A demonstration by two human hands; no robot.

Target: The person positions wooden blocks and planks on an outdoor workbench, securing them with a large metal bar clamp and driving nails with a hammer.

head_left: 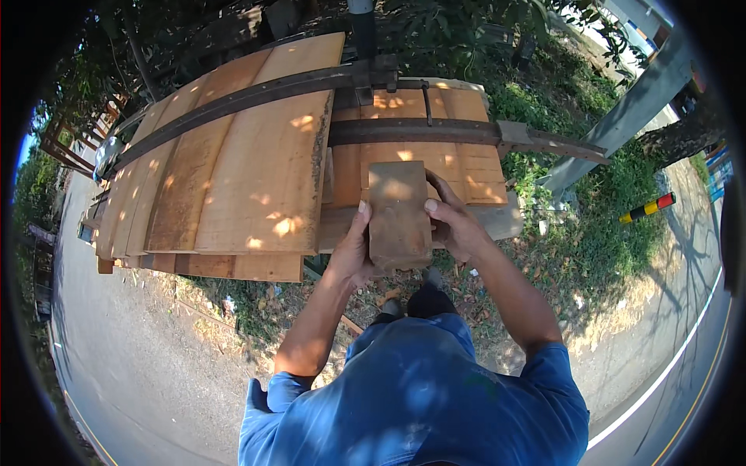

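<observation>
Blue shirt (423, 380) below, my left hand (353, 250) and right hand (460, 227) pinch a brown block (399, 217), which could drop if either slackens.

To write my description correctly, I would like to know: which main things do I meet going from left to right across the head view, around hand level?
Large wooden panel, left hand, brown block, right hand, red, yellow and black striped bar.
</observation>
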